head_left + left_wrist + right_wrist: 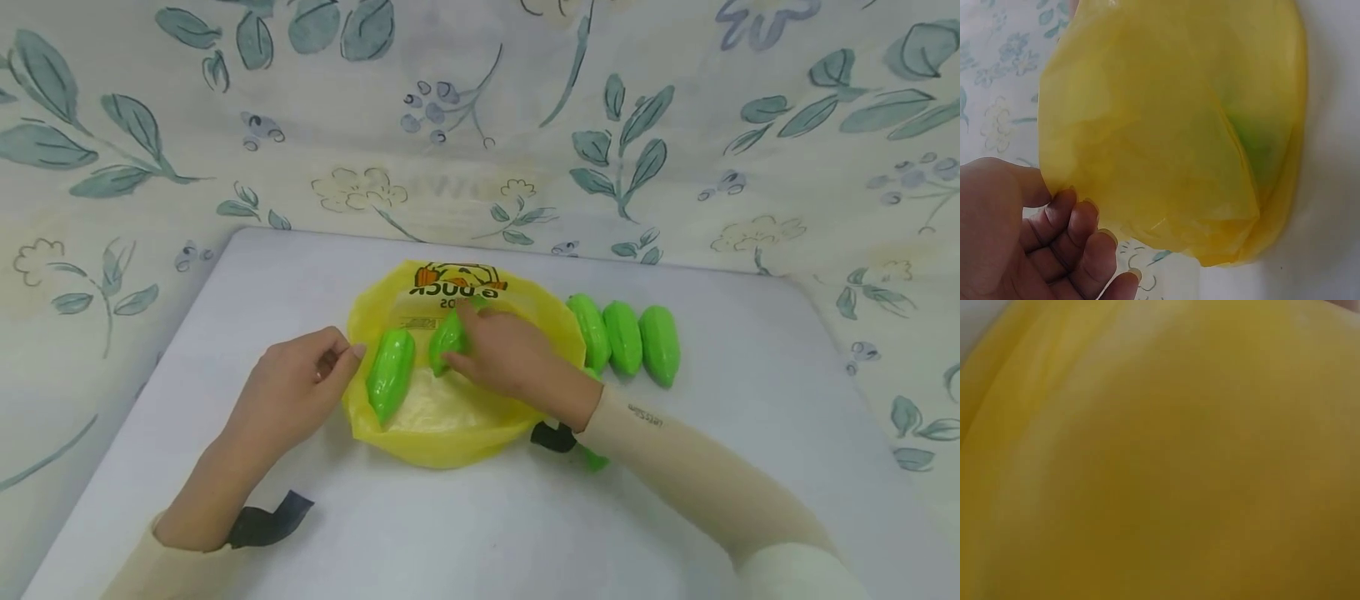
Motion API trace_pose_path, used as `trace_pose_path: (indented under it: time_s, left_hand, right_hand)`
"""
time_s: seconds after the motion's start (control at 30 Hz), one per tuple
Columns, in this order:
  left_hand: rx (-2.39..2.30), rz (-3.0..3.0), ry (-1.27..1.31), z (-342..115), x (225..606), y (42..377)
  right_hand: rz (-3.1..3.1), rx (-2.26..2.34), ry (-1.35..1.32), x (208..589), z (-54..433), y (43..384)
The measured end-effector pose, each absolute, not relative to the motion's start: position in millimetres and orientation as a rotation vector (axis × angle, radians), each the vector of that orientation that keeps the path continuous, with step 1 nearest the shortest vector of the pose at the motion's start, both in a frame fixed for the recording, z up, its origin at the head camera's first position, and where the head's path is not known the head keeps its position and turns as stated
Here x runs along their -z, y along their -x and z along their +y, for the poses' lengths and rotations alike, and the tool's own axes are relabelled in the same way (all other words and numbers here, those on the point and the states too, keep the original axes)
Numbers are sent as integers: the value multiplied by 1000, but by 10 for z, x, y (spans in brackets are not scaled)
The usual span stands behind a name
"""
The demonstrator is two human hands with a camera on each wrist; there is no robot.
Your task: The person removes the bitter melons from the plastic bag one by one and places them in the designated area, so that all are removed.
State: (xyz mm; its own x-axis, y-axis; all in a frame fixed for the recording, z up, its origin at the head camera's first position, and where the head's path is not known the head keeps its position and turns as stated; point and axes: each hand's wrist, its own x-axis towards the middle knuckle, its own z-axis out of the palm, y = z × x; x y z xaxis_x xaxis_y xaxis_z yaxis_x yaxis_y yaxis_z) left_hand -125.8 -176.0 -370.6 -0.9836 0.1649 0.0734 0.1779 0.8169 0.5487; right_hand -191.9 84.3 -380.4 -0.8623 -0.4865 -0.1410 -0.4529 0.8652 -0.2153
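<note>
A yellow plastic bag (450,450) with a duck print lies with its mouth spread wide in the head view. My left hand (296,383) pinches its left rim; in the left wrist view the thumb and fingers (1088,212) meet at the bag's edge. Inside, a glossy green ridged fruit-like piece (392,375) leans at the left wall. My right hand (510,350) reaches into the bag and grips a second green piece (446,343), partly hidden by the fingers. Yellow plastic (1160,450) fills the right wrist view, hiding that hand there.
Right of the bag, three more green pieces (622,337) stand side by side on the white table (750,417). Another green bit (594,458) shows below the right wrist, beside a black strap (553,437). A second black strap (270,521) hangs at the left wrist. Floral cloth (480,125) rises behind.
</note>
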Motion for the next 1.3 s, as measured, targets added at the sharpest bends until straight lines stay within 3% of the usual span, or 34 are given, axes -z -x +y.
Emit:
trace_pose_path:
  time_s: [0.33,0.83,1.3]
  left_hand:
    - [911,-2957,303,-1793,3708,1257]
    - [896,-2954,283,-1795,3708,1250]
    - [908,-2951,273,-1787,3704,1251]
  right_hand:
    - [2729,61,916,3859,716,1917]
    - [2683,13,1122,3906,1017,1858]
    - [2989,124,666,3970,1070,1911]
